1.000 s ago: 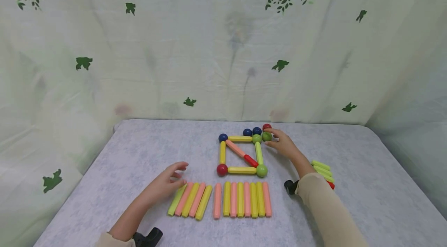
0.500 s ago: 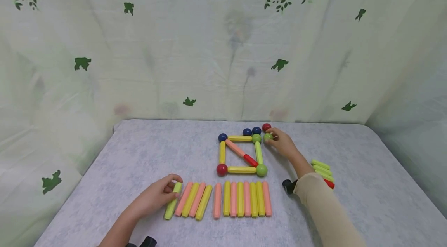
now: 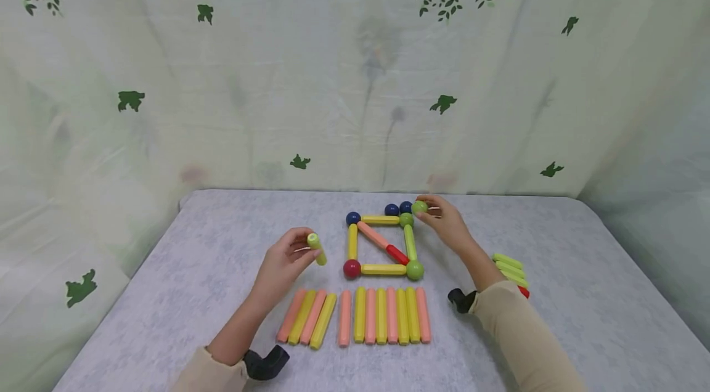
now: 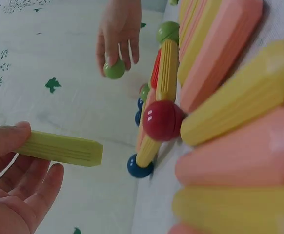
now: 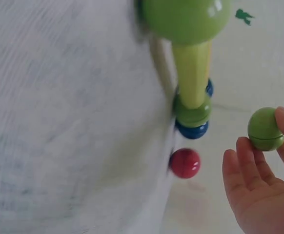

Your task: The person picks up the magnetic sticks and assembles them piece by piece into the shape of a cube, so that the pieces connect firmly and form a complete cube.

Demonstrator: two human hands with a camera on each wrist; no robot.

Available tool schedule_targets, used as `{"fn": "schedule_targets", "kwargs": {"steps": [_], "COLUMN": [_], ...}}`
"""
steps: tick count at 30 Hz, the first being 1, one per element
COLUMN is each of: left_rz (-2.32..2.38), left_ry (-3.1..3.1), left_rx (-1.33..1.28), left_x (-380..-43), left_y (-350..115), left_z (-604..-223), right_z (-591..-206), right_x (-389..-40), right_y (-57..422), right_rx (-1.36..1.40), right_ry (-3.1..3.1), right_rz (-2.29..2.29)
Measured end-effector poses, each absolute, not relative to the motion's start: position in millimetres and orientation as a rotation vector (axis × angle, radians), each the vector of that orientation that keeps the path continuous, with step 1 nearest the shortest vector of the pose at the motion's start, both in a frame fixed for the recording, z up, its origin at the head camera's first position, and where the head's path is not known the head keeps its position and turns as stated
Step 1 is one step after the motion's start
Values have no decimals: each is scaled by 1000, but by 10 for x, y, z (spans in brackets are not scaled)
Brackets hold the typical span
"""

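My left hand (image 3: pixel 285 259) pinches a light green stick (image 4: pixel 66 147) between thumb and fingers, raised above the table left of the frame of sticks and balls. In the right wrist view, a green ball (image 5: pixel 265 129) is pinched by my right hand (image 5: pixel 264 195) and held off the table. That hand is at the frame's back right corner. The frame has yellow sticks (image 3: pixel 384 270), a light green side (image 3: pixel 410 243), a pink and red diagonal (image 3: pixel 373 235), and balls at its corners: blue (image 3: pixel 353 219), red (image 3: pixel 352 269) and green (image 3: pixel 415 270).
Pink and yellow sticks (image 3: pixel 370 317) lie in two rows at the front. Two loose blue balls (image 3: pixel 391 210) sit behind the frame, near a loose red ball (image 5: pixel 185 163). Green and red sticks (image 3: pixel 509 265) lie at right, partly behind the right sleeve (image 3: pixel 518 324).
My left hand took hold of the leftmost green stick, lifted it and moved it forward and right. My right hand gripped the loose green ball and raised it from the table.
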State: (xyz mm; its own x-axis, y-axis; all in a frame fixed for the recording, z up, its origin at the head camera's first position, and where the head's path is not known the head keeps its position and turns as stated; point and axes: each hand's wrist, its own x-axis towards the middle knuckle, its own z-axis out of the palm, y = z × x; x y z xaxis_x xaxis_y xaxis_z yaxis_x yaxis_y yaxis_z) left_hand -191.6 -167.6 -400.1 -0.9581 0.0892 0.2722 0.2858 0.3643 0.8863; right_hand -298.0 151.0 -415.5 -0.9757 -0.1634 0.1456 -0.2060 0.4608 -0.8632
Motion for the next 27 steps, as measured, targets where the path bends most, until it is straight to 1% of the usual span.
{"fn": "schedule_targets", "kwargs": {"steps": [5,12,17,24,27], "left_rz": [-1681,-1670,-1683,-1689,-1697], "left_ry": [-2425,-2446,-2441,-2413,-2409], "left_rx": [-418,-479,-483,-467,-470], "left_x": [-2055,-2152,-2169,-2158,-2164], "left_y": [-1393,-1221,-1187,-1160,-1155], "left_z": [-4040,-4161,-4178,-4149,-4158], "right_z": [-3964,-3601,-3635,-3715,-3740], "right_x": [-2852,-2556,-2533,-2466,-2440], "right_y": [1349,1046,900,699,639], "right_rx": [500,653,763,1021,1085], "right_ry": [-2570,-2531,-2509,-2427,-2425], "right_rz": [1622,1685,1711,1653,1641]}}
